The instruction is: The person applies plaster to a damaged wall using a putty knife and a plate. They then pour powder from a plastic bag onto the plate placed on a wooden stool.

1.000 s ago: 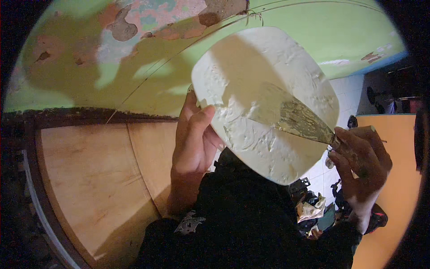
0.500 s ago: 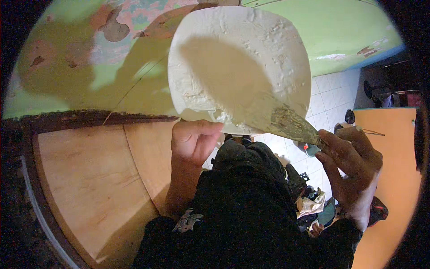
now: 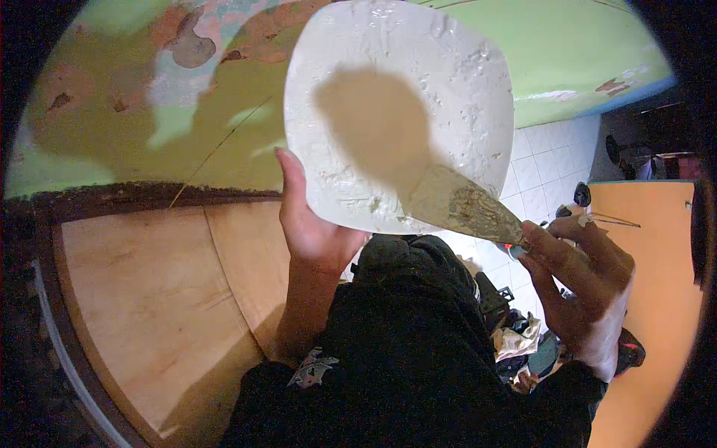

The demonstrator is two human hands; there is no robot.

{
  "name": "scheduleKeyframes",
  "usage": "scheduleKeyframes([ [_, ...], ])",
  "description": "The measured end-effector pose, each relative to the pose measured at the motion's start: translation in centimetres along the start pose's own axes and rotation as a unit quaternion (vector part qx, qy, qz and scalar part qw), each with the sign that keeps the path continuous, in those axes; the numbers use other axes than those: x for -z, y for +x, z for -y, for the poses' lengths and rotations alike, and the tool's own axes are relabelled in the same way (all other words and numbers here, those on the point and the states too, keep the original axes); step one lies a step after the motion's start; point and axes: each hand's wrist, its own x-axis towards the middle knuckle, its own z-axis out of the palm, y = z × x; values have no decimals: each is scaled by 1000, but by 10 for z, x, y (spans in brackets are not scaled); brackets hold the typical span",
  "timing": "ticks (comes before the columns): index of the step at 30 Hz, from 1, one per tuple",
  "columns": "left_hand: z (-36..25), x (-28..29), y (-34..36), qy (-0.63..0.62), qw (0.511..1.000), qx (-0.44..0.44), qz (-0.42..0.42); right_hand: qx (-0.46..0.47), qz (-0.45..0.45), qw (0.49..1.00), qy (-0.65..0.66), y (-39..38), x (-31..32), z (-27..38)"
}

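A white rounded-square plate (image 3: pixel 467 112), smeared with pale, lumpy paste, is held up in front of me. My left hand (image 3: pixel 310 228) is wrapped under its lower left, thumb raised beside the rim, other fingers hidden behind it. My right hand (image 3: pixel 579 276), lower right, is closed on a putty knife (image 3: pixel 478 209) with a stained wide blade. The blade lies over the lower right part of the plate; whether it touches the paste I cannot tell.
Behind the plate is a green wall (image 3: pixel 134 142) with peeling patches. A plywood panel (image 3: pixel 142 313) is at left, an orange board (image 3: pixel 657 313) at right. On the white tiled floor (image 3: pixel 534 172) below lie bags and cloths (image 3: pixel 515 340) in a pile.
The plate has moved up and slightly left and turned. My left thumb has left the plate's face and now stands beside its rim. My right hand and knife have shifted slightly left.
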Motion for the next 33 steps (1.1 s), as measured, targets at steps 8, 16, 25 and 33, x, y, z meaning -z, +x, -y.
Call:
scheduleKeyframes([
  [8,3,18,-10,261,964,-44,1,-34,-24,998,36,-8,14,7],
  [16,6,35,-24,207,972,-75,79,-49,-36,998,23,-4,9,7],
  [25,20,9,-29,257,956,-133,53,-20,-27,999,-6,4,3,12],
  [33,13,-3,-33,323,943,-68,-48,-17,-68,998,0,7,-13,12],
])
